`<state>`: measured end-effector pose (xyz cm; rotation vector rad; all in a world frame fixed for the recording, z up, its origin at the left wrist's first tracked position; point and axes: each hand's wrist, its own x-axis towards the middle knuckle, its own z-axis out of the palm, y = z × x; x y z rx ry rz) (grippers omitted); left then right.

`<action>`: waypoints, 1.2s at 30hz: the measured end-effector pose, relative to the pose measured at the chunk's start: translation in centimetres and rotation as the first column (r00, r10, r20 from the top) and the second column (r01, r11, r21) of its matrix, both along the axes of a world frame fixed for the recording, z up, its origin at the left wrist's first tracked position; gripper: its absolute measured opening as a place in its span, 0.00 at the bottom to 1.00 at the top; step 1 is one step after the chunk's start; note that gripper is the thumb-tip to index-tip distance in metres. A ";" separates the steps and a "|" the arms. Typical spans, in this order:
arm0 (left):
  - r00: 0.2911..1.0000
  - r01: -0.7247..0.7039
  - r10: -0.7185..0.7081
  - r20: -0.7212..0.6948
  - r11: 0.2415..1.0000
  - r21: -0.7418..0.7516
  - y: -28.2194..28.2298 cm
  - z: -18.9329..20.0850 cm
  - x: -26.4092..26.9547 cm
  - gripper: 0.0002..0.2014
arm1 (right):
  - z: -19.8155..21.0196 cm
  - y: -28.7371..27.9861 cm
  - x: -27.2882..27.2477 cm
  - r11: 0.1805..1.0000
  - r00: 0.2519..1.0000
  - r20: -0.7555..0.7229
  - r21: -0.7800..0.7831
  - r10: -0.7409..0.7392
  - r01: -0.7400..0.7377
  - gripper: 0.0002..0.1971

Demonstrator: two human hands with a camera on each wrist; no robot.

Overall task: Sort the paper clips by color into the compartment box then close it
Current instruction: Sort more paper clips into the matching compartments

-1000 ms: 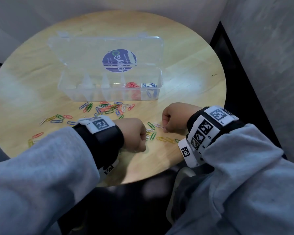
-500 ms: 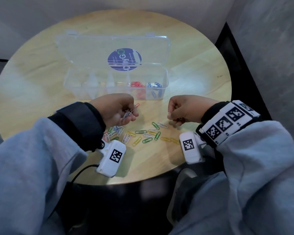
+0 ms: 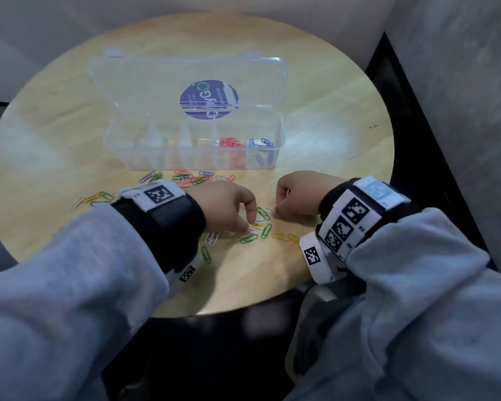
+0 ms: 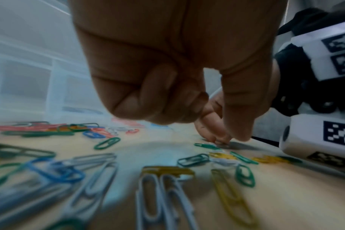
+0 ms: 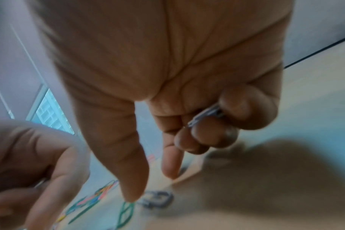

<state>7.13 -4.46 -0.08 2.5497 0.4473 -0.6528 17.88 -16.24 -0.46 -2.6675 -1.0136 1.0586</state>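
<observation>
The clear compartment box (image 3: 191,160) stands open mid-table, its lid (image 3: 162,79) leaning back. Red clips (image 3: 230,143) and blue clips (image 3: 261,142) lie in its two rightmost compartments. My left hand (image 3: 248,224) is palm down over loose clips, fingers curled, thumb and forefinger at a white clip (image 3: 256,227); a silvery sliver shows in its fingers in the right wrist view. My right hand (image 5: 154,186) keeps white clips (image 5: 205,115) tucked under its curled outer fingers. Its thumb and forefinger point down at a white clip (image 5: 156,200).
Mixed loose clips (image 3: 191,179) lie in front of the box, with more at the left (image 3: 93,198). Green (image 3: 266,230), yellow (image 3: 284,237) and white (image 3: 211,238) clips are scattered between my hands. The round wooden table's (image 3: 330,157) near edge is just under my wrists.
My left hand, palm up with white clips half a second ago, has turned over and dropped to the table. My right hand has come down to the clips too.
</observation>
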 end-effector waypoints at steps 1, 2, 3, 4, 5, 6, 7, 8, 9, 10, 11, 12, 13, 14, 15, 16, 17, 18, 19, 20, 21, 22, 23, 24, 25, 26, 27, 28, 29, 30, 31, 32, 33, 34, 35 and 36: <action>1.000 0.012 -0.012 -0.009 1.000 0.006 -0.1 -0.2 0.1 0.06 | -0.1 0.1 -0.1 1.000 1.000 0.007 -0.006 0.012 -0.012 0.07; 1.000 0.022 -0.022 -0.022 1.000 0.011 -0.2 -0.3 0.2 0.05 | -0.1 0.1 -0.2 1.000 1.000 0.017 -0.013 0.023 -0.023 0.07; 0.999 0.033 -0.032 -0.038 0.999 0.015 -0.3 -0.4 0.3 0.05 | -0.1 0.2 -0.3 0.999 0.999 0.027 -0.023 0.036 -0.036 0.07; 0.998 0.043 -0.042 -0.052 0.999 0.024 -0.5 -0.5 0.4 0.04 | -0.1 0.3 -0.4 0.998 0.998 0.033 -0.032 0.047 -0.046 0.06; 0.997 0.051 -0.049 -0.061 0.998 0.040 -0.5 -0.6 0.5 0.04 | -0.1 0.4 -0.4 0.998 0.998 0.036 -0.042 0.056 -0.054 0.04; 0.997 0.056 -0.052 -0.060 0.996 0.064 -0.7 -0.7 0.5 0.04 | -0.2 0.4 -0.5 0.997 0.997 0.039 -0.051 0.065 -0.063 0.04; 0.997 0.058 -0.053 -0.054 0.994 0.091 -0.8 -0.7 0.6 0.04 | -0.2 0.5 -0.5 0.995 0.996 0.042 -0.065 0.073 -0.070 0.06; 0.997 0.061 -0.056 -0.045 0.991 0.119 -0.9 -0.8 0.6 0.04 | -0.3 0.5 -0.5 0.994 0.996 0.045 -0.081 0.080 -0.077 0.08; 0.998 0.064 -0.059 -0.034 0.988 0.142 -0.9 -0.9 0.6 0.04 | -0.3 0.5 -0.5 0.992 0.995 0.045 -0.097 0.087 -0.083 0.10; 0.998 0.065 -0.062 -0.028 0.985 0.157 -1.0 -1.0 0.6 0.04 | -0.4 0.4 -0.5 0.991 0.995 0.044 -0.103 0.094 -0.089 0.11; 0.998 0.067 -0.062 -0.032 0.984 0.164 -1.0 -1.1 0.6 0.04 | -0.4 0.4 -0.4 0.991 0.995 0.037 -0.102 0.095 -0.091 0.10; 0.997 0.068 -0.062 -0.043 0.984 0.166 -0.9 -1.2 0.6 0.05 | -0.3 0.3 -0.4 0.992 0.995 0.029 -0.087 0.091 -0.088 0.07; 0.997 0.067 -0.059 -0.055 0.984 0.164 -0.8 -1.3 0.7 0.06 | -0.2 0.2 -0.2 0.995 0.997 0.020 -0.068 0.078 -0.077 0.04; 0.997 0.062 -0.053 -0.063 0.985 0.160 -0.7 -1.3 0.7 0.07 | 0.1 0.1 -0.1 0.997 0.998 0.014 -0.041 0.061 -0.061 0.01; 0.997 0.055 -0.045 -0.067 0.986 0.155 -0.6 -1.4 0.7 0.07 | 0.5 0.0 0.1 0.999 0.999 0.004 -0.012 0.034 -0.034 0.02; 0.997 0.051 -0.041 -0.070 0.988 0.146 -0.5 -1.4 0.7 0.07 | 0.8 -0.2 0.3 1.000 1.000 -0.018 0.021 0.007 -0.007 0.04; 0.996 0.051 -0.041 -0.074 0.990 0.132 -0.5 -1.4 0.6 0.06 | 1.1 -0.3 0.6 0.998 0.999 -0.051 0.053 -0.018 0.021 0.06; 0.996 0.049 -0.041 -0.076 0.992 0.112 -0.4 -1.3 0.5 0.05 | 1.3 -0.3 0.8 0.995 0.995 -0.092 0.087 -0.037 0.045 0.08; 0.997 0.035 -0.029 -0.075 0.996 0.081 -0.2 -1.2 0.3 0.04 | 1.3 -0.3 1.0 0.988 0.988 -0.144 0.129 -0.060 0.079 0.09; 0.997 0.006 -0.003 -0.071 0.999 0.036 0.1 -1.0 0.1 0.03 | 1.3 -0.3 1.1 0.975 0.973 -0.213 0.182 -0.088 0.128 0.09; 0.997 -0.035 0.034 -0.064 0.999 -0.019 0.5 -0.9 -0.2 0.03 | 1.3 -0.2 1.1 0.955 0.951 -0.285 0.229 -0.117 0.186 0.07; 0.995 -0.086 0.082 -0.057 0.993 -0.084 0.9 -0.7 -0.4 0.04 | 1.2 0.0 1.0 0.935 0.927 -0.350 0.264 -0.137 0.238 0.07; 0.988 -0.150 0.143 -0.055 0.975 -0.166 1.4 -0.5 -0.7 0.06 | 1.1 0.1 1.0 0.919 0.901 -0.406 0.279 -0.150 0.279 0.08; 0.974 -0.227 0.220 -0.054 0.935 -0.274 1.8 -0.3 -0.9 0.08 | 1.0 0.2 0.9 0.908 0.874 -0.458 0.279 -0.161 0.313 0.10; 0.949 -0.307 0.309 -0.060 0.867 -0.393 2.2 -0.1 -1.1 0.11 | 0.9 0.4 0.9 0.898 0.849 -0.499 0.275 -0.171 0.343 0.11; 0.915 -0.377 0.398 -0.070 0.777 -0.503 2.5 0.2 -1.3 0.13 | 0.9 0.5 0.8 0.888 0.830 -0.525 0.270 -0.186 0.371 0.12; 0.879 -0.424 0.469 -0.084 0.690 -0.587 2.8 0.3 -1.5 0.15 | 0.8 0.6 0.7 0.877 0.815 -0.539 0.264 -0.211 0.401 0.13; 0.850 -0.450 0.517 -0.098 0.618 -0.645 3.1 0.5 -1.7 0.16 | 0.8 0.8 0.7 0.863 0.801 -0.547 0.255 -0.242 0.435 0.13; 0.830 -0.462 0.546 -0.112 0.561 -0.687 3.4 0.7 -1.9 0.16 | 0.7 0.9 0.7 0.852 0.790 -0.551 0.247 -0.268 0.461 0.13; 0.817 -0.465 0.563 -0.123 0.517 -0.719 3.7 0.9 -2.0 0.16 | 0.7 1.0 0.6 0.851 0.787 -0.550 0.238 -0.279 0.468 0.13; 0.808 -0.465 0.574 -0.134 0.482 -0.743 3.9 1.0 -2.1 0.14 | 0.7 1.1 0.5 0.861 0.792 -0.546 0.226 -0.275 0.455 0.13; 0.798 -0.470 0.584 -0.146 0.453 -0.758 4.1 1.2 -2.2 0.13 | 0.8 1.2 0.4 0.880 0.802 -0.540 0.214 -0.256 0.424 0.13; 0.787 -0.481 0.595 -0.162 0.429 -0.765 4.3 1.2 -2.2 0.12 | 0.8 1.2 0.4 0.902 0.820 -0.527 0.205 -0.225 0.380 0.13; 0.779 -0.494 0.601 -0.177 0.416 -0.764 4.5 1.2 -2.3 0.14 | 0.8 1.2 0.3 0.922 0.840 -0.508 0.203 -0.188 0.329 0.12; 0.774 -0.506 0.604 -0.190 0.409 -0.760 4.5 1.2 -2.3 0.16 | 0.8 1.1 0.3 0.937 0.859 -0.489 0.205 -0.152 0.283 0.11; 0.769 -0.515 0.607 -0.200 0.403 -0.757 4.6 1.2 -2.4 0.18 | 0.9 1.1 0.3 0.946 0.871 -0.474 0.207 -0.126 0.250 0.12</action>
